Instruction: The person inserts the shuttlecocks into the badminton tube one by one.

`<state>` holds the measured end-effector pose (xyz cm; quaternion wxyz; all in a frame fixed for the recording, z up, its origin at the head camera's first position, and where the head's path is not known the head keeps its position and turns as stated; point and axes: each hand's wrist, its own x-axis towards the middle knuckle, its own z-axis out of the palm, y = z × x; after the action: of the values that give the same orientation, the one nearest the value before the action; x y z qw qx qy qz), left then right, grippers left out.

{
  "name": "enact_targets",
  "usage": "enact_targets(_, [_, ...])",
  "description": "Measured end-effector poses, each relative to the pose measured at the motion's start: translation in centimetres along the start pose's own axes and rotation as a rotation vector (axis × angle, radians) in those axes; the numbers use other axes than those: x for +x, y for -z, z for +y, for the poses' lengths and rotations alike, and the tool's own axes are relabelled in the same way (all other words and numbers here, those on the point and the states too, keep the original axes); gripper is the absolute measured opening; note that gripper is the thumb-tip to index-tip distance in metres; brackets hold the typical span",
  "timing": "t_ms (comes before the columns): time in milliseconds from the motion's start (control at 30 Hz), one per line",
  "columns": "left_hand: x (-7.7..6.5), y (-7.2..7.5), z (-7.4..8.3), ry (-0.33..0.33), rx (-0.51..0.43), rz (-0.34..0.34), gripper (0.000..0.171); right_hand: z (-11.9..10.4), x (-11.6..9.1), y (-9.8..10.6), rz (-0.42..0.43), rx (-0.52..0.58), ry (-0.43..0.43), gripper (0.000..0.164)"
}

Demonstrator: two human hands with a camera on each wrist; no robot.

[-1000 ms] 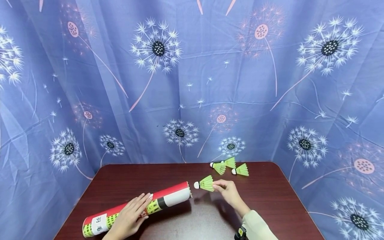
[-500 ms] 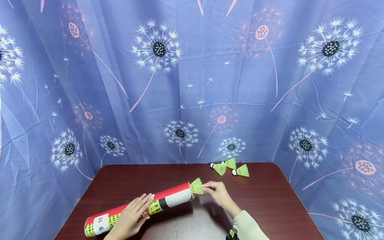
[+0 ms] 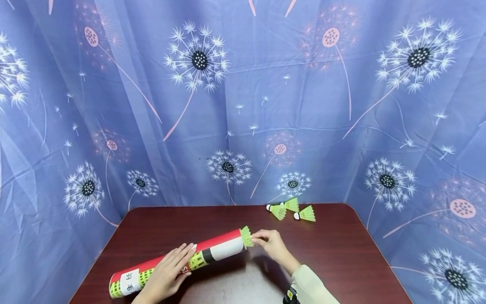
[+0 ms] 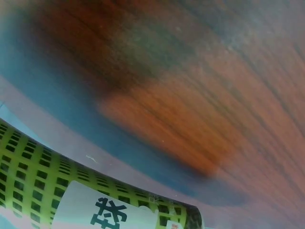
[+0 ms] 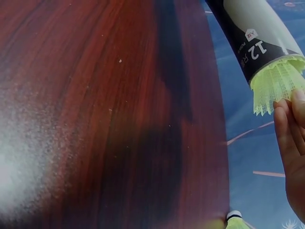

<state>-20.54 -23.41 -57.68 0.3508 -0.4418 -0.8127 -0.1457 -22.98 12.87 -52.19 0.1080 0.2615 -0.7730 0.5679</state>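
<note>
Partly inserted: yellow-green mesh-skirted shuttlecock (image 3: 247, 236) in the mouth of a red, white and green-patterned cylindrical tube (image 3: 226, 245)

We find the shuttlecock at the tube's right-hand end, its flared skirt projecting past the rim and its base hidden inside. The person's bare right hand (image 3: 274, 247) is at that end, thumb and index finger pinching the outer edge of the skirt. We cannot tell exactly how its remaining fingers are bent.

We record the tube lying slantwise on its side, mouth end farther from the person. The bare left hand (image 3: 168, 268) rests across its middle, fingers extended and close together over the upper surface, thumb apart on the near side. Toward the other end we note a white rectangular label (image 3: 130, 281) with dark characters; the right wrist view shows a printed "12" near the mouth.

Beneath, we see a dark reddish-brown wood-grain table (image 3: 334, 249) with rounded far corners. Near its back edge lie three loose yellow-green shuttlecocks (image 3: 277, 212) with white heads, two overlapping in our view and one just beside them. We note a pale sleeve (image 3: 313, 287) and a black device (image 3: 290, 295) at the right wrist. Behind hangs a blue fabric curtain (image 3: 243, 105) printed with white and pink dandelions.
</note>
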Motion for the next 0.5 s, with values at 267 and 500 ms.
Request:
enact_targets(267, [-0.4,0.2,0.1,0.031,-0.005,-0.037,0.055,0.0,-0.1,-0.6,0.001,0.007,-0.018,0.009])
enact_targets(500, [-0.3,0.3,0.0,0.021,-0.009,-0.028,0.056,-0.1,0.3,-1.1,-0.003,0.005,-0.001,0.008])
